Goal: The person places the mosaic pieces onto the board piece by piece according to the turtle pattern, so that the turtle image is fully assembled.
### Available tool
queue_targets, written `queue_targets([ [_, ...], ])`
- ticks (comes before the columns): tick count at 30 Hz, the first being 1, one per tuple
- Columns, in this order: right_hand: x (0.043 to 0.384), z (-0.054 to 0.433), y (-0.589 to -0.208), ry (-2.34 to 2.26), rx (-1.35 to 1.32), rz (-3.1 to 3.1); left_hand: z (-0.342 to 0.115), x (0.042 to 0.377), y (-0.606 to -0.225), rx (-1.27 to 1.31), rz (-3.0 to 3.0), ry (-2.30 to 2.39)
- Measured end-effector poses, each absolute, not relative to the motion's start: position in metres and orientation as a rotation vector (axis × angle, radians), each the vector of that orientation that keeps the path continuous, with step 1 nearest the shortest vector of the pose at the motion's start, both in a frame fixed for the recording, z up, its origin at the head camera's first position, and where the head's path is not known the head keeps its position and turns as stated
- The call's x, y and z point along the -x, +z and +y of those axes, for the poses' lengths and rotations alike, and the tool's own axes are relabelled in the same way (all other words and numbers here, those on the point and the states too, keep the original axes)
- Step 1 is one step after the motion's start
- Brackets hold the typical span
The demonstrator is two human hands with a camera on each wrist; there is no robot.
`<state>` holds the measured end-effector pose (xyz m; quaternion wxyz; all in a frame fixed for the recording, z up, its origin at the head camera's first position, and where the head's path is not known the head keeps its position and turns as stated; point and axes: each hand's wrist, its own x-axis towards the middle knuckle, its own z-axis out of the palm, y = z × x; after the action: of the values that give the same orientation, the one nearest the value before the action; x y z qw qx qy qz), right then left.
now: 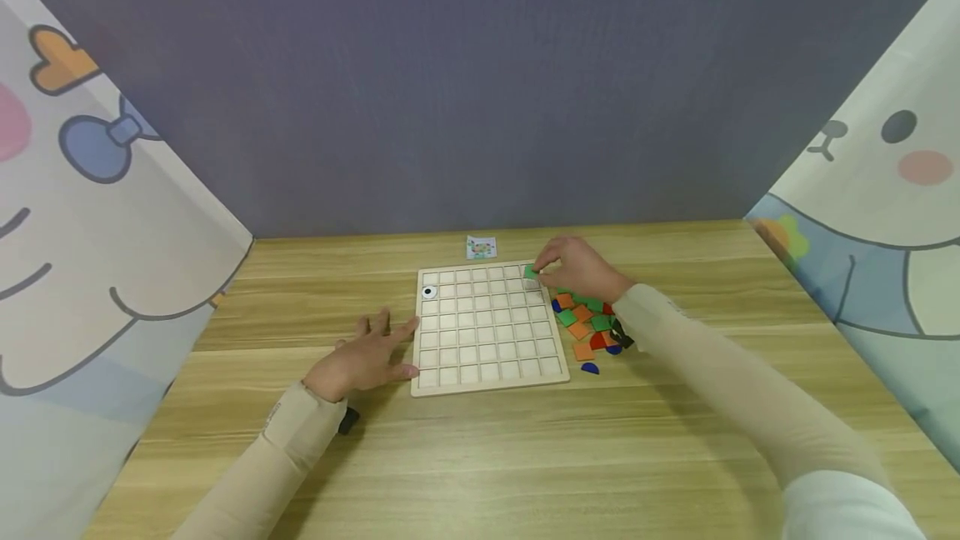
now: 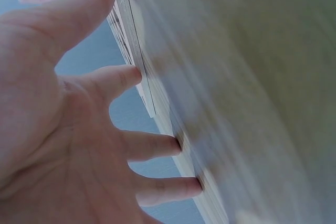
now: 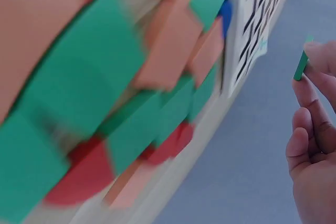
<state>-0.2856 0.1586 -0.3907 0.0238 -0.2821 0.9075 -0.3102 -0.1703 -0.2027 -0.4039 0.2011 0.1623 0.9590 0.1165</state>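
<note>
A wooden grid board (image 1: pixel 487 327) with square cells lies in the middle of the table. A round white piece with a black dot (image 1: pixel 429 292) sits in its upper left. My right hand (image 1: pixel 576 265) pinches a green square tile (image 1: pixel 530 272) between thumb and finger above the board's far right corner; the right wrist view shows this green tile (image 3: pixel 301 65) edge-on. With fingers spread, my left hand (image 1: pixel 367 358) rests at the board's left edge, and in the left wrist view its fingertips touch the board's side and the table.
Right of the board lies a pile of green, orange, red and blue pieces (image 1: pixel 581 329), partly under my right forearm. A blue half-round piece (image 1: pixel 590 368) lies at its near end. Behind the board is a small printed card (image 1: pixel 481 247). A grey wall (image 1: pixel 480 107) closes off the back.
</note>
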Motion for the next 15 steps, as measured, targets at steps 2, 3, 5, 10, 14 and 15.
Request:
queue_targets([
  [2,0.285,0.15,-0.391,-0.944,0.919,2.803,-0.202,0.17,-0.403,-0.457,2.681,0.331],
  [3,0.284,0.146,-0.391,-0.94,0.943,2.795,-0.202,0.17,-0.403,-0.46,2.683,0.333],
  [5,0.283,0.136,-0.391,-0.923,0.993,2.781,-0.202,0.17,-0.402,-0.453,2.682,0.335],
  [10,0.278,0.105,-0.395,-0.885,1.107,2.723,-0.201,0.169,-0.402,-0.438,2.68,0.33],
  [14,0.276,0.073,-0.4,-0.817,1.165,2.684,-0.201,0.17,-0.403,-0.432,2.685,0.324],
  [15,0.276,0.065,-0.402,-0.794,1.174,2.676,-0.201,0.17,-0.403,-0.431,2.687,0.322],
])
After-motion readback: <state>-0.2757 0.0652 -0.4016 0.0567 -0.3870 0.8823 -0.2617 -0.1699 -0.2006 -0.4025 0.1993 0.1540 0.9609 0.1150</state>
